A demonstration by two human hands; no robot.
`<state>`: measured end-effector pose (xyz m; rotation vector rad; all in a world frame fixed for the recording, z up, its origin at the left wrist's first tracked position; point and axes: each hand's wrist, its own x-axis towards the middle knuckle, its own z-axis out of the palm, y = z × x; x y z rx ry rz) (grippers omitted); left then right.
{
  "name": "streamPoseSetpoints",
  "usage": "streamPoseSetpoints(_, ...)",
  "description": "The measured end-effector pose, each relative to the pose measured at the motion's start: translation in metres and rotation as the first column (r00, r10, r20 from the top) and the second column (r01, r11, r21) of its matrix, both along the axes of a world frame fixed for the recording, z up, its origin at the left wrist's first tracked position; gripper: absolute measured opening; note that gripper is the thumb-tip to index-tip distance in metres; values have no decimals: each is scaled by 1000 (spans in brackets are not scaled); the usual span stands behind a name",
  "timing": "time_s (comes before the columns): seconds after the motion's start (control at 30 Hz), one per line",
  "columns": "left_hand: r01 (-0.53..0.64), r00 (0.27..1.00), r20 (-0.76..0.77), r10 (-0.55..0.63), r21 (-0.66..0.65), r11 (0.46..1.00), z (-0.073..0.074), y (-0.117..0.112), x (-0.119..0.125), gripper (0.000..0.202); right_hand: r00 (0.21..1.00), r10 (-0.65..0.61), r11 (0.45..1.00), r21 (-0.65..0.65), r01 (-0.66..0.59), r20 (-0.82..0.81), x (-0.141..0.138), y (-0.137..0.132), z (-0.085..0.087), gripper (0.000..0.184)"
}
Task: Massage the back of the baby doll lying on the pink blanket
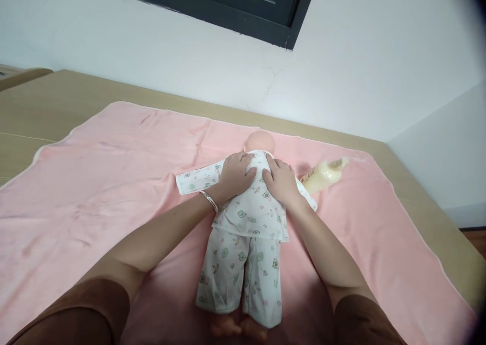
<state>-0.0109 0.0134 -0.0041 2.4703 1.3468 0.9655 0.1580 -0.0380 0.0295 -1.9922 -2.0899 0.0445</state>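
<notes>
1. Left hand (236,175) and right hand (281,182) rest flat, thumbs spread, on the baby doll (250,216), mid-frame.
2. Pump bottle (323,175) limits room right of centre.
3. Pink blanket (98,183) stretches wide at left; surface (83,91) strips border its upper and right edges.

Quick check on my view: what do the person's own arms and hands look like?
The left hand and right hand are gloveless. A slim, silvery bracelet circles the left wrist; none shows on the right. Brown sleeves end near the elbows.
</notes>
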Motion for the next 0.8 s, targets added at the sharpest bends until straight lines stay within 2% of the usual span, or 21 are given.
streamPoseSetpoints(0.17,29,998,58,-38,149,988,0,-8,-1,30,999,5,1000,21,-6,46,-12,-15,9,48)
streamPoseSetpoints(0.27,-8,999,51,-1,171,985,2,-14,-1,26,994,-22,998,66,15,103,-19,-23,12,44)
streamPoseSetpoints(0.4,-75,997,39,71,117,990,3,-14,0,26,997,-61,997,51,58,52,-17,-18,9,44)
streamPoseSetpoints(0.6,-7,999,32,7,-14,1000,1,-3,1,39,999,-17,999,29,18,-30,-3,-2,-3,55)
streamPoseSetpoints(0.8,-6,999,44,7,-23,1000,1,-2,1,41,999,-14,998,58,17,-42,-2,-3,-7,55)
